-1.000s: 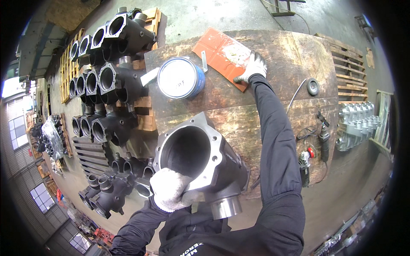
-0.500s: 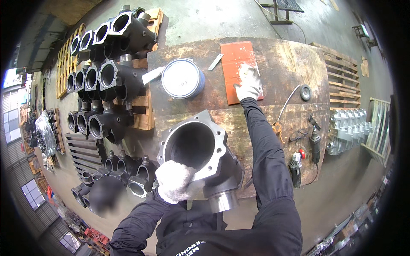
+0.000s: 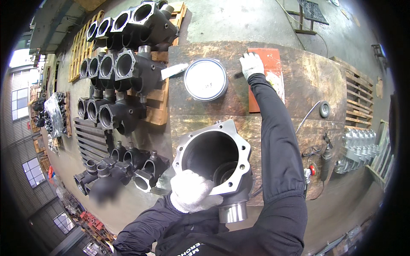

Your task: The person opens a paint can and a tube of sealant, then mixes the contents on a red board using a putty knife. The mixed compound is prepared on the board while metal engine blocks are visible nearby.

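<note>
A large dark cast-metal housing [image 3: 239, 177], with a machined, bolt-holed flange facing up, stands at the table's near edge. My left hand [image 3: 192, 191], in a white knit glove, is closed over the flange's near-left rim. At the far side, my gloved right hand [image 3: 252, 65] has its fingers curled at the upper-left edge of a red board [image 3: 269, 56]. A dark sliver shows beside that glove; what the fingers hold is hidden. White paste [image 3: 277, 83] is smeared on the board, partly behind my right sleeve. A round tub [image 3: 206, 80] with a whitish top stands to the left.
A white paper-like piece [image 3: 174, 71] lies by the tub. On the worn wooden table [image 3: 307, 81] are a small wheel [image 3: 324, 109] and a dark power tool [image 3: 326, 162]. Rows of similar housings [image 3: 124, 64] stand on pallets at left. Silvery castings [image 3: 358, 147] sit at right.
My right hand has moved from the paste to the board's upper-left edge. The pale flat strip that lay there no longer shows. My left hand stays on the flange; the whole view has shifted.
</note>
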Available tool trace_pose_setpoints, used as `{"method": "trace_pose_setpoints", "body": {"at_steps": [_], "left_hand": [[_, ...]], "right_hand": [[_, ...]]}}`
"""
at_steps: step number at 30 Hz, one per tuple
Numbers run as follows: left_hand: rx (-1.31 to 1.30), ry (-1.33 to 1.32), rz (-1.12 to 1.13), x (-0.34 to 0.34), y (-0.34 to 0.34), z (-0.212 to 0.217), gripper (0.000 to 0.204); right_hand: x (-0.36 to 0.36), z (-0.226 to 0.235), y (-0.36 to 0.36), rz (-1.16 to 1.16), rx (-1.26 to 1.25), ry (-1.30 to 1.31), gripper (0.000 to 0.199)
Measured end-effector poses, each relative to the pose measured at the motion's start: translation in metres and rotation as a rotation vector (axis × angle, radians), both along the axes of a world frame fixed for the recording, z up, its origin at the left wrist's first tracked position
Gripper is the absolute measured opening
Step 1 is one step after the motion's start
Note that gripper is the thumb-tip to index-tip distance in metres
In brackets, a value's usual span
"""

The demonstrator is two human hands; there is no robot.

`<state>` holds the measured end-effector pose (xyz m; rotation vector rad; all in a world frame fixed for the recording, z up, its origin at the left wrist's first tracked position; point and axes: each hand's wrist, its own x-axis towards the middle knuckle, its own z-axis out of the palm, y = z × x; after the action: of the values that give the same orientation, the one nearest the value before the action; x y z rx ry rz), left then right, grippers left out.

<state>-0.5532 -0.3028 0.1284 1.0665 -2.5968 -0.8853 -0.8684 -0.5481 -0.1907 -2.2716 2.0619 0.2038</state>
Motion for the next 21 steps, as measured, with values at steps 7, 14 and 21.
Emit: {"method": "trace_pose_setpoints", "body": {"at_steps": [7, 14, 21], "left_hand": [[-0.051, 0.073, -0.013, -0.002, -0.001, -0.001, 0.045], [-0.072, 0.102, -0.005, -0.004, -0.002, 0.001, 0.028], [-0.111, 0.125, 0.034, -0.008, 0.000, 0.002, 0.023]], "right_hand": [[-0.061, 0.026, 0.089, -0.997, -0.243, -0.674, 0.041], [-0.107, 0.007, 0.173, -1.042, -0.162, -0.380, 0.035], [-0.057, 0.011, 0.174, -1.102, 0.190, -0.366, 0.134]]}}
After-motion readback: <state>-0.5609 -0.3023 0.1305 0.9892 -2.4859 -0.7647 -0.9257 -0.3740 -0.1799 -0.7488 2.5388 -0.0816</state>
